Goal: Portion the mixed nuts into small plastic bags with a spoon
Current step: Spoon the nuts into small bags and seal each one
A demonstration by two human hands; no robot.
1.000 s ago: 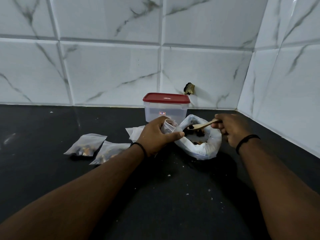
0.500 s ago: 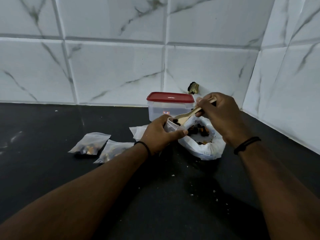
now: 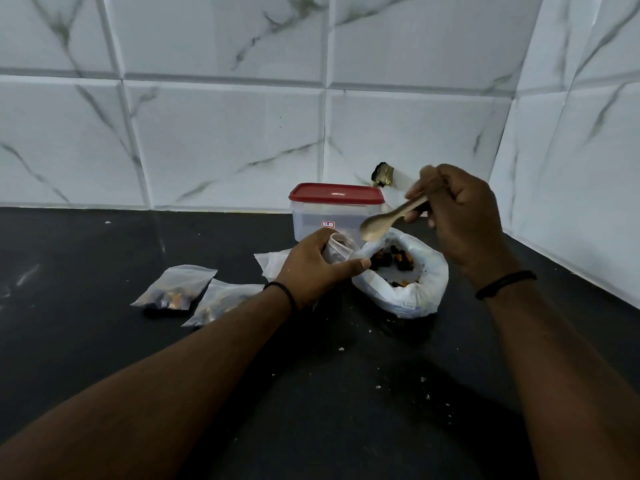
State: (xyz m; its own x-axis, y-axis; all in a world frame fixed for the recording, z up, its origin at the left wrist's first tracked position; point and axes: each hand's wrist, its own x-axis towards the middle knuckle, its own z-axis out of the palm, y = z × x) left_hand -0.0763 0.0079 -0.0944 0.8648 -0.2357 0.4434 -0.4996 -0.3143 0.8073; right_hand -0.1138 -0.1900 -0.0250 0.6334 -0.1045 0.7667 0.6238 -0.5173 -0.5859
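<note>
Head view: my left hand (image 3: 313,268) grips a small bag (image 3: 337,249), right hand (image 3: 457,216) pinches the spoon (image 3: 388,221); bare bench (image 3: 311,393) stretches near me; box (image 3: 332,216) label unreadable.

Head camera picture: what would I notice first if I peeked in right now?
Probably the two hands in the middle: the right hand lifts a wooden spoon above the big white bag of nuts, while the left hand holds a small bag open. Behind them stands a red-lidded tub, and two filled bags lie on the left of the dark counter.
</note>
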